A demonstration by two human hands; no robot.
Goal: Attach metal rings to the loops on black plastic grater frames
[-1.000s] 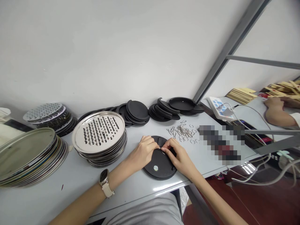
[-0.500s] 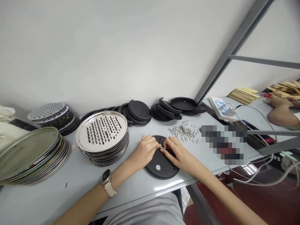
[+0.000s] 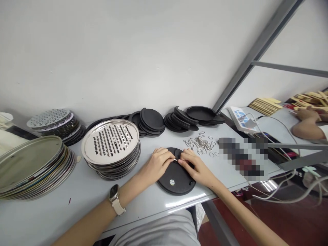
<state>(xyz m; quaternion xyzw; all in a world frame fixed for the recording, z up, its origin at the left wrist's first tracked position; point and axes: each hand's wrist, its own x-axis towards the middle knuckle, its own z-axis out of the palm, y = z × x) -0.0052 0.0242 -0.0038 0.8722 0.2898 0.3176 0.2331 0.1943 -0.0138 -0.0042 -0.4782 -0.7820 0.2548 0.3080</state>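
My left hand (image 3: pixel 162 163) and my right hand (image 3: pixel 192 164) meet over a round black disc (image 3: pixel 176 179) lying on the table. Their fingertips are closed in a pinch on a small silver metal piece (image 3: pixel 175 159), mostly hidden by the fingers. The disc bears a small round sticker (image 3: pixel 172 182) and a dark knob near its right edge. Just beyond my right hand is a loose pile of metal clasps and rings (image 3: pixel 203 143).
A stack of round metal plates with slotted tops (image 3: pixel 110 145) stands left of my hands. Farther left are oval trays (image 3: pixel 30 164) and perforated discs (image 3: pixel 50 119). Black round dishes (image 3: pixel 153 119) line the wall. A metal frame (image 3: pixel 256 58) rises at right, near another person's hands (image 3: pixel 307 114).
The ring seen by my right fingertips half a second ago is now hidden. My fingers have shifted slightly around the metal piece. The view has moved a little.
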